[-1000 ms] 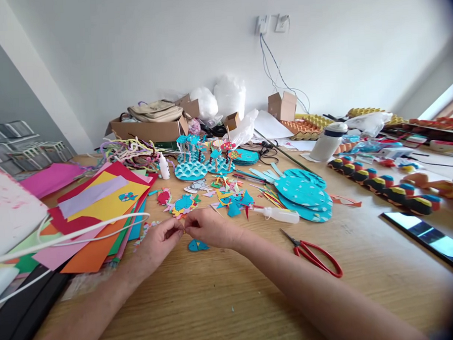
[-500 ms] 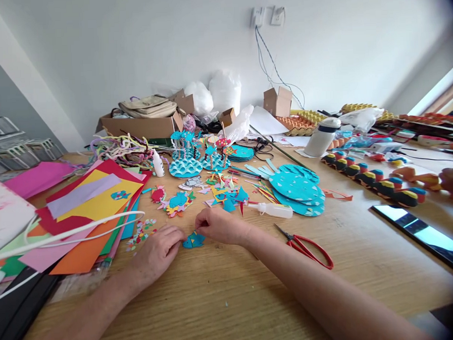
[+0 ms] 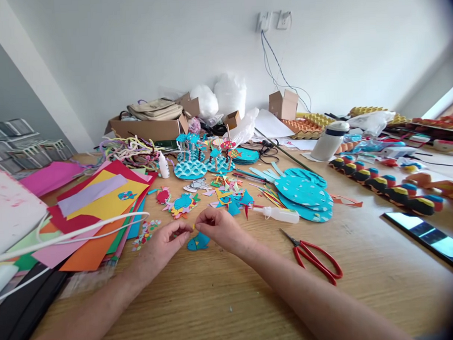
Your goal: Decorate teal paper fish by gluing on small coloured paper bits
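Observation:
A blue paper fish [image 3: 198, 242] with a yellow stripe and a dark eye lies flat on the wooden table, just below my fingertips. My right hand [image 3: 223, 228] pinches a tiny yellow paper piece [image 3: 194, 226] above the fish. Close against that piece from the other side is my left hand [image 3: 171, 240], thumb and forefinger drawn together; whether it also grips the piece I cannot tell. Beyond my hands lie stacked paper fish cutouts [image 3: 182, 204] and colored paper scraps [image 3: 229, 199]. Small colored paper dots [image 3: 146, 233] are scattered left of my left hand.
Red-handled scissors [image 3: 313, 256] and a clear glue bottle [image 3: 282, 214] lie to the right, near blue paper discs [image 3: 305, 189]. Colored paper sheets [image 3: 91, 244] and a white cable [image 3: 102, 222] occupy the left. A dark glossy tablet-like slab [image 3: 424, 240] sits far right.
My left hand has lifted from lying by the fish and brought its fingers to my right fingertips. My right hand has raised the yellow piece off the fish. The view has shifted slightly.

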Demonstrator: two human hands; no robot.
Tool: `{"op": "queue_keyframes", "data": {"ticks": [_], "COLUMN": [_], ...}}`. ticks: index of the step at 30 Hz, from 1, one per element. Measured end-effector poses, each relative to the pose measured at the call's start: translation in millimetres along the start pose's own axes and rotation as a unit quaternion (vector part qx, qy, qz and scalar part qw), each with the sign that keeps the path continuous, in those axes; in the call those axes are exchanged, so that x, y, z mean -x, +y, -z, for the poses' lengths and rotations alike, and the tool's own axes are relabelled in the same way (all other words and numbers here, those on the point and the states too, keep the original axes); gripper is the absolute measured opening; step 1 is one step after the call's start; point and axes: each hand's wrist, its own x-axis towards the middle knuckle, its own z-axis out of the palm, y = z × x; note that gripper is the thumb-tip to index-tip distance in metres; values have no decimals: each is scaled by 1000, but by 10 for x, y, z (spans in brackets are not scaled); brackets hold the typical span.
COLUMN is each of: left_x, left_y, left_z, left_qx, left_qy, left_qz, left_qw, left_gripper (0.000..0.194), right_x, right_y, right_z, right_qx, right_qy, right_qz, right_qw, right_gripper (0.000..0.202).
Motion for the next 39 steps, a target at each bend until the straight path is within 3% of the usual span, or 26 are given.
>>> {"op": "queue_keyframes", "data": {"ticks": [12,18,22,28,39], "left_x": [-118,-107,-119,-164,-188], "left_y": [61,113,90,41,153], "left_z": [-101,-64,-26,-30,-58], "left_qx": [69,40,-8,-96,-141], "left_qy": [14,12,-24,-53,-75], "left_qz": [29,27,20,19,21], "left_qw": [997,999,999,994,987], "left_gripper": [17,16,16,19,15], "right_x": [12,8,14,49,29], "right_y": [43,30,-41,-73,14], "right_z": [-77,-60,44,160,126], "right_qx": [-10,14,46,137,186], "right_qy": [40,33,33,-24,-66], "right_qz": [46,39,48,123,115], "right_qw": [998,999,997,983,974], "right_gripper": [9,7,7,8,11]}}
